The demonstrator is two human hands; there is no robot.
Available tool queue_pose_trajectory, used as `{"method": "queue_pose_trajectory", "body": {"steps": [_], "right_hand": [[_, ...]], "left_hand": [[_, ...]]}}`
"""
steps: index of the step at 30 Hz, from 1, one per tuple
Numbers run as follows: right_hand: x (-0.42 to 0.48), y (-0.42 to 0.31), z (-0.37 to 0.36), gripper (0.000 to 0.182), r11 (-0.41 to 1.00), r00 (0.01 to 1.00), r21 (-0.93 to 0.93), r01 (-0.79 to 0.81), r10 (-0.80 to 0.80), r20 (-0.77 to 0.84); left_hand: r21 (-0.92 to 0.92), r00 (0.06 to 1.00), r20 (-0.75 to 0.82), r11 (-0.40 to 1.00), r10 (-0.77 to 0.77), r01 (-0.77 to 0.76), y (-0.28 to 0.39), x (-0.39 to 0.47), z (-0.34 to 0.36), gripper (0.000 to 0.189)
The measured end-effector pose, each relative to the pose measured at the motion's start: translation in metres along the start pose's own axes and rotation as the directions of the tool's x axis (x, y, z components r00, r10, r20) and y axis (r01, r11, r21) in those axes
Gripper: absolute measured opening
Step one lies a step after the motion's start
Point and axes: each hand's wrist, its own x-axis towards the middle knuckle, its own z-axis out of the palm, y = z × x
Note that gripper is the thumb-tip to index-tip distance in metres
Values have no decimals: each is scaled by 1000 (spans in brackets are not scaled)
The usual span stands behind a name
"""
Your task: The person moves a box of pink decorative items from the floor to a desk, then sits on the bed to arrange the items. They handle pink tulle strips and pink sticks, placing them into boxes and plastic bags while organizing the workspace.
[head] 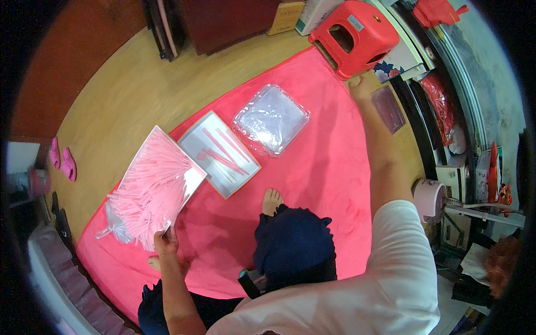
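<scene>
My left hand (166, 242) grips the near corner of a white tray or board (193, 178). A thick spread of thin pink strips (153, 186) covers it and hangs past its lower left edge. My right hand (359, 87) reaches out to the far right, beside the foot of a red plastic stool (356, 37); its fingers are too indistinct to tell whether they hold anything. Between the hands lies a shallow white box (201, 144) with an orange rim, holding several pink and white strips. Farther off is a clear plastic-wrapped packet (272, 119).
A pink cloth mat (331, 180) covers the floor under me. A clear plastic bag (117, 224) sits by the strips. Pink slippers (68, 164) stand at the left. Along the right are a purple flat piece (388, 109) and a pale pink appliance (429, 200).
</scene>
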Motion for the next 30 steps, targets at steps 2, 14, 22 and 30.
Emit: {"method": "queue_pose_trajectory", "body": {"steps": [2,14,22,30], "right_hand": [[54,46,-7,47,999,998,39,27,-25,-55],[166,102,-11,40,26,831,917,-397,435,347],[197,80,-8,35,-4,814,926,-378,475,335],[183,131,13,38,-93,769,891,-444,470,433]], "left_hand": [[12,995,94,1000,-14,13,0,4,23,33],[-74,989,126,994,-75,84,-30,5,144,58],[-8,972,217,996,-90,94,-52,0,176,58],[71,978,194,995,-78,65,-60,-10,185,54]]}}
